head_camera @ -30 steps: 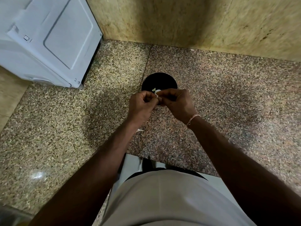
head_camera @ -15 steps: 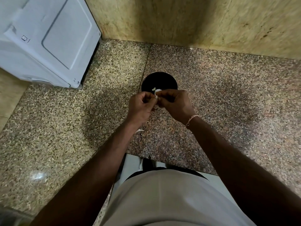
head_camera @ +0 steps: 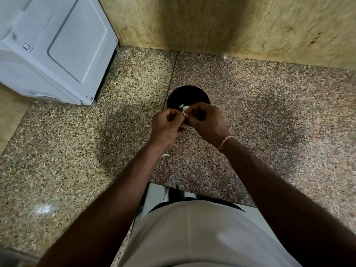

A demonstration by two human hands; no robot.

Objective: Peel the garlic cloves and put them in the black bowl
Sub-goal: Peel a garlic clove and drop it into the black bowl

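Note:
The black bowl (head_camera: 187,94) stands on the speckled granite counter just beyond my hands; its near edge is hidden by them. A small white garlic clove (head_camera: 185,110) shows between my fingertips, held above the bowl's near rim. My left hand (head_camera: 167,126) pinches it from the left with curled fingers, and my right hand (head_camera: 207,122) pinches it from the right. A pale bit lies inside the bowl just behind the clove; what it is I cannot tell.
A white appliance (head_camera: 52,49) stands at the back left of the counter (head_camera: 77,160). A yellowish stone wall (head_camera: 231,26) closes off the back. A scrap of garlic skin (head_camera: 165,155) lies on the counter under my left wrist.
Both hands stay together over the bowl's near edge with the clove between them; the fingers have shifted slightly around it.

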